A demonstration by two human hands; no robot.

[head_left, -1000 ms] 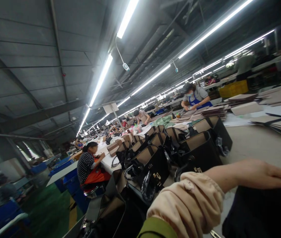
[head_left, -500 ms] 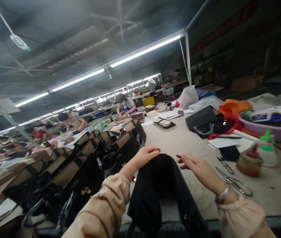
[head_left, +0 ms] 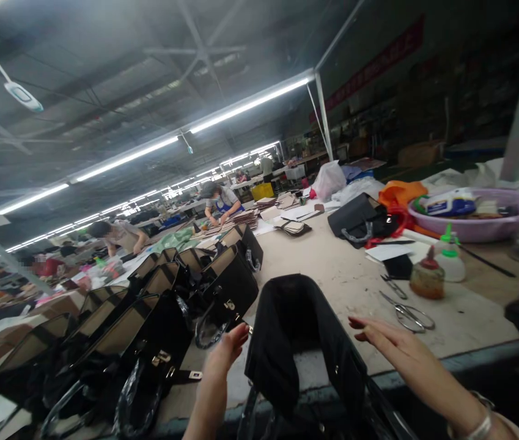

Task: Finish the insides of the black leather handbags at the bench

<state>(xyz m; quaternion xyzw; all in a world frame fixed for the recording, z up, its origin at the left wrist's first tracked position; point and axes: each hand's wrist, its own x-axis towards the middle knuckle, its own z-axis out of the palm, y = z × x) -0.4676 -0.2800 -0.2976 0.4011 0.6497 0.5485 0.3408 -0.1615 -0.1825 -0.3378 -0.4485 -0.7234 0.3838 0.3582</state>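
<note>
A black bag (head_left: 263, 360) with an open top stands at the table's front edge, its dark inside facing me. Just left of it is my left hand (head_left: 222, 360), raised, fingers extended and holding nothing. On the other side my right hand (head_left: 392, 345) hovers apart from the bag, its fingers stretched toward it, with nothing in them. A bracelet circles my right wrist. Several black bags with tan linings (head_left: 172, 330) stand close together to the left, with metal clasps and plastic-wrapped handles.
Scissors (head_left: 408, 315), a bottle with a red cap (head_left: 426, 278) and a green-capped bottle (head_left: 452, 263) stand at right. Behind are a purple basin (head_left: 483, 229) and a closed black bag (head_left: 355, 220). People work at tables farther back.
My left hand has come off the bag's upper edge and moved down and left. My right hand has moved right, away from the bag. The view has shifted, and more of the bag shows.
</note>
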